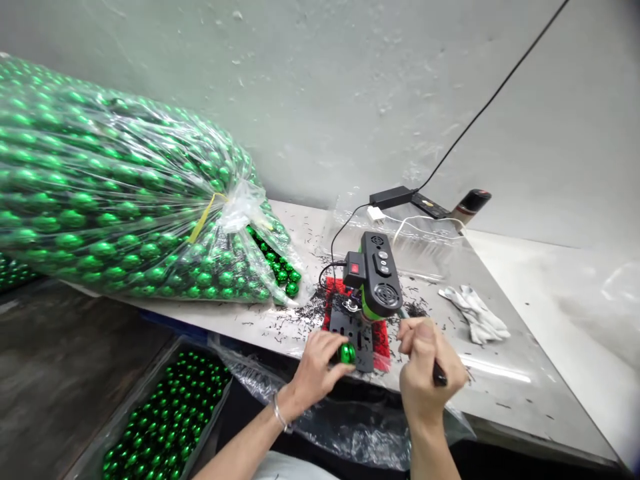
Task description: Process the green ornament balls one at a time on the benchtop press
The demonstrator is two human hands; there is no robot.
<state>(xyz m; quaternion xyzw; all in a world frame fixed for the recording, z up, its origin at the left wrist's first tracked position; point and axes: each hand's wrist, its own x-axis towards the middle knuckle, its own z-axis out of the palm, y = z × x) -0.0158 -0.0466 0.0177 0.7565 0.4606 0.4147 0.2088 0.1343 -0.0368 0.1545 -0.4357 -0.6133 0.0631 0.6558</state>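
Between the fingers and thumb of my left hand (317, 367) is a shiny green ball (347, 353), held over the near end of a slotted black base plate (361, 345). A small black and green bench drill press (381, 273) with a red switch rises from that plate. My right hand (429, 363) is closed in a fist around the drill press's lever handle (439, 375), whose dark end sticks out below the fingers. Red material (383, 340) lies under the base. The drill's tip is hidden behind its head.
A big clear bag of green balls (110, 200) covers the table's left side, some spilling from its mouth. A bin of green balls (165, 413) stands below left. White gloves (475, 313), a power adapter (391, 197), a dark-capped bottle (471, 205) and scattered black shavings (305, 310) are on the table.
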